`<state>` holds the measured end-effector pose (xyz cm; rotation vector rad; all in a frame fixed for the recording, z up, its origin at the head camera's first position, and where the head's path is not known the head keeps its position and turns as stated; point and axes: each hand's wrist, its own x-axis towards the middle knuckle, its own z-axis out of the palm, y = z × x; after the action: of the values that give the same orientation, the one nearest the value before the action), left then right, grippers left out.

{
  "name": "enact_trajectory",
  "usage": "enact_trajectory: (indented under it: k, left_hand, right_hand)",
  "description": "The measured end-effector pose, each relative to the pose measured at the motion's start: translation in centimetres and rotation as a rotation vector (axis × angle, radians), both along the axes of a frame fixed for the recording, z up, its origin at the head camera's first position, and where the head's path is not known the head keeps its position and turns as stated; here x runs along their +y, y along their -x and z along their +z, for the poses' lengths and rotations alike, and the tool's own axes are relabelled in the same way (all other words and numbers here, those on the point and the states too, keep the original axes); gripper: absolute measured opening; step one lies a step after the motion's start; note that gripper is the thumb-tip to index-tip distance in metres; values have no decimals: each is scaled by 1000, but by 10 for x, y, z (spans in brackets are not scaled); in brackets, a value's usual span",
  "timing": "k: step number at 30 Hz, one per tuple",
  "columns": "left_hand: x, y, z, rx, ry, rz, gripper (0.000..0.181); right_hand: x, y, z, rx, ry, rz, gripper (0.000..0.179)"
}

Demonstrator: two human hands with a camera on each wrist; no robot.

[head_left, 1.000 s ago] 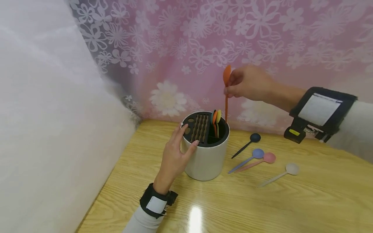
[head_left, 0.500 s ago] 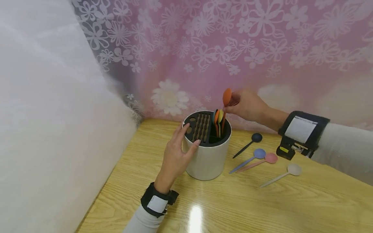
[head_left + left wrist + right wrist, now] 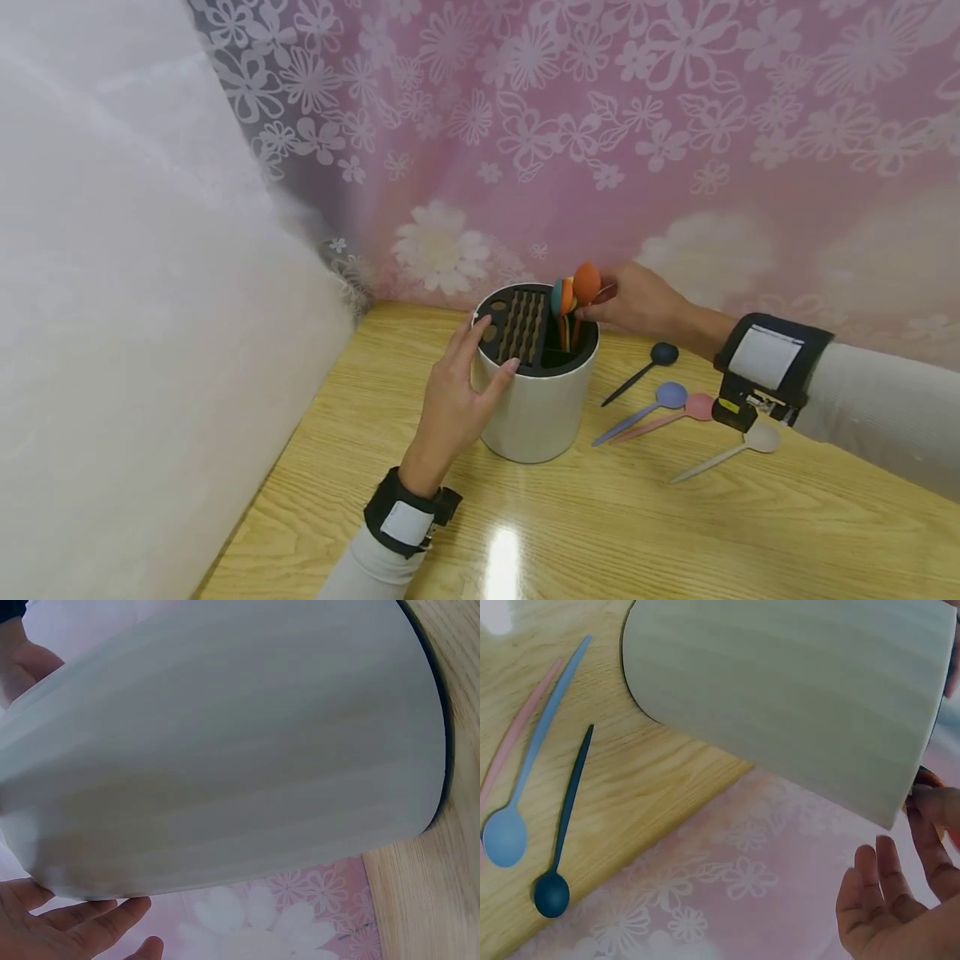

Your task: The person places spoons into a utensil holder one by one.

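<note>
A white round utensil holder [image 3: 534,421] with a black divided insert stands on the table. My left hand [image 3: 453,404] rests against its left side and rim, fingers spread and fairly straight, thumb at the front edge. At the far right of the rim, my right hand [image 3: 633,300] pinches an orange spoon [image 3: 587,282] just below its bowl; the handle reaches down into the open compartment. Beside it in that compartment stand a teal spoon [image 3: 557,297], another orange spoon [image 3: 567,295] and a yellow one, largely hidden. In the right wrist view the right hand's [image 3: 900,900] other fingers extend outside the holder.
Right of the holder lie a dark navy spoon [image 3: 663,354], a blue spoon [image 3: 671,394], a pink spoon [image 3: 699,407] and a beige spoon [image 3: 762,437]. A pink flowered cloth [image 3: 480,150] hangs behind the wooden table [image 3: 600,533]; white sheeting [image 3: 135,292] rises at the left.
My right hand has moved down with the orange spoon, lowering its handle into the holder until its bowl sits close beside the other bowls. The left hand keeps its place on the holder.
</note>
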<state>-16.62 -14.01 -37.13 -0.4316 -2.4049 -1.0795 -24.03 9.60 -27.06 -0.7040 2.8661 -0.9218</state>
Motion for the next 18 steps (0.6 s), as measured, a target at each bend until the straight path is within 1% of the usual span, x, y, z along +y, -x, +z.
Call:
enact_trajectory:
  k: [6,10,16,18]
  left_hand:
    - [0,-1,0,3,-3,-4,65]
    - [1,-1,0,8,-8,-7,65]
    - [0,-1,0,10,-5,-4,65]
    - [0,0,0,12,-5,-4,65]
  right_hand:
    - [3,-3,-8,15,41,-29,35]
    - [2,-5,-11,37,42,-49,36]
    - [0,-7,-8,158,66,-84,35]
    - [-1,-9,-6,181,88,-103,34]
